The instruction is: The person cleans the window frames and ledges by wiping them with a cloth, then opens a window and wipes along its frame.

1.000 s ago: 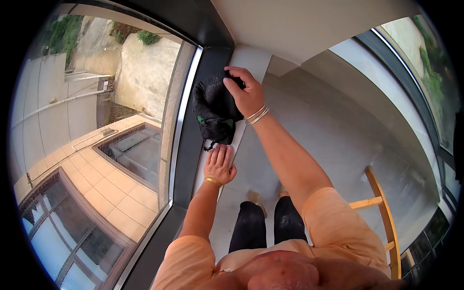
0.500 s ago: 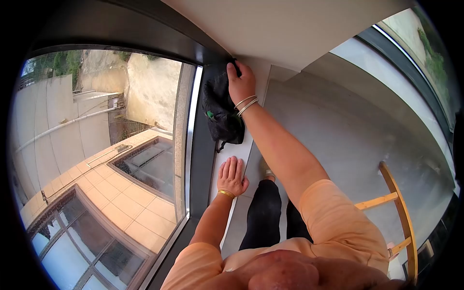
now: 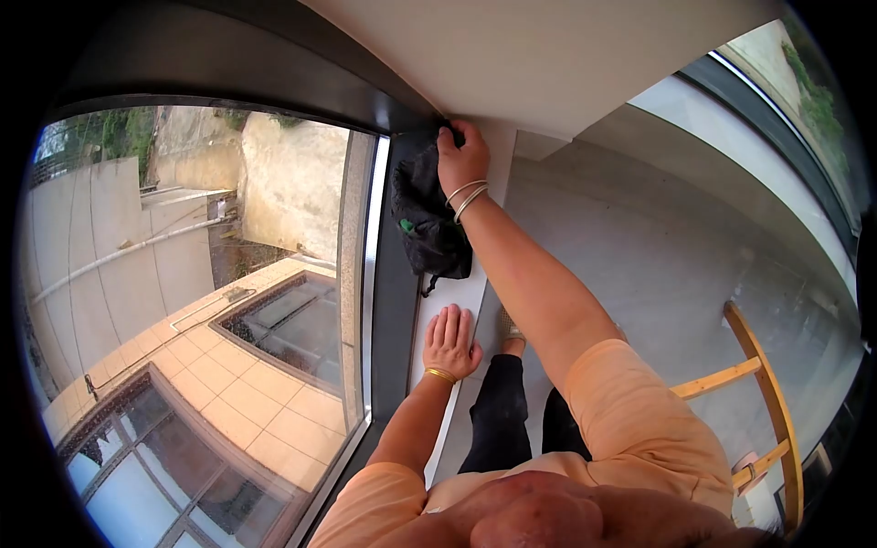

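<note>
A crumpled black drawstring bag [image 3: 432, 239] with a small green patch lies on the white windowsill [image 3: 468, 290], close against the dark window frame. My right hand [image 3: 464, 155], two light bracelets at its wrist, is closed on the bag's far end by the wall corner; its fingertips are partly hidden in the dark cloth. Nearer to me, my left hand [image 3: 450, 342] rests flat on the sill, palm down and fingers stretched out. It holds nothing and lies just short of the bag's cord.
To the left is a large window pane [image 3: 292, 219] with tiled walls and other windows outside. A pale wall [image 3: 521, 64] rises at the far end of the sill. A wooden ladder-like frame [image 3: 772, 402] stands on the grey floor [image 3: 630, 247] at the right.
The view has shifted slightly, so the scene sits a little lower and further right. My right fingers look more curled at the bag's far end. My left hand stays flat on the sill.
</note>
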`<state>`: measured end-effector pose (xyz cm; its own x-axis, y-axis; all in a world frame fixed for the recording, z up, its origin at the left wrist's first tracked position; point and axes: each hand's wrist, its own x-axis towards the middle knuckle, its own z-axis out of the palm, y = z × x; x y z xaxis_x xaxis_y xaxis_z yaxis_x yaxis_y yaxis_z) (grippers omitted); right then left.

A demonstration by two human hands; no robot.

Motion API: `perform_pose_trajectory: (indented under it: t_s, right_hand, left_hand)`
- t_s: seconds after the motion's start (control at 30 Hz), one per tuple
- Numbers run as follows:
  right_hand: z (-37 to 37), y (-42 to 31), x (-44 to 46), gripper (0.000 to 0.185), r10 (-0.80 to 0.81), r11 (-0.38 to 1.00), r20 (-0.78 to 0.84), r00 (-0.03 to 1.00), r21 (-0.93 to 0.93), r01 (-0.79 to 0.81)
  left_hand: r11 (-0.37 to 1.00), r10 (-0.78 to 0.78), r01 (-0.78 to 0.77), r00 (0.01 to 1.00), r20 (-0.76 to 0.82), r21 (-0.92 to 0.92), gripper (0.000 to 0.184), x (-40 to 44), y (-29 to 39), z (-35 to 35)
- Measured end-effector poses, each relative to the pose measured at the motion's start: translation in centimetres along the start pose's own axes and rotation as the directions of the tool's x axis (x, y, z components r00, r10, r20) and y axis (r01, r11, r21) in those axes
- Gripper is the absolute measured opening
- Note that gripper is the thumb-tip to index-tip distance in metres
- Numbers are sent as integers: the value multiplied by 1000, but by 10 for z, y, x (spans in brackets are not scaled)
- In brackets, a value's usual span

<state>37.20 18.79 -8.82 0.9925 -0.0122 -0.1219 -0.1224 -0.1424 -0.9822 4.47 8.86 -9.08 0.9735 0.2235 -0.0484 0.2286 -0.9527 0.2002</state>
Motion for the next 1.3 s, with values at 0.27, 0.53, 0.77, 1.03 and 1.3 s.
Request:
perform_pose_trajectory:
  t_s: [0.27, 0.53, 0.77, 1.03, 1.3]
  right_hand:
    - [-7, 1, 17, 24, 13, 998, 119, 993, 65, -21]
    - [-1, -4, 26, 23, 288, 901, 163, 944, 287, -325]
    - [-3, -28, 23, 23, 376, 835, 150, 914, 374, -404]
    - [-5, -68, 18, 23, 377, 796, 163, 912, 446, -408]
    - [-16, -122, 9, 25, 378, 809, 203, 903, 401, -429]
  left_hand:
    - [1000, 15, -15, 1000, -10, -25, 75, -3, -1, 4]
    - [1000, 14, -14, 1000, -11, -21, 74, 0, 0, 0]
    - [999, 15, -16, 999, -34, -37, 73, 1, 1, -3]
    - [998, 7, -9, 1000, -28, -58, 74, 2, 2, -4]
    - [998, -18, 16, 999, -33, -53, 72, 0, 6, -9]
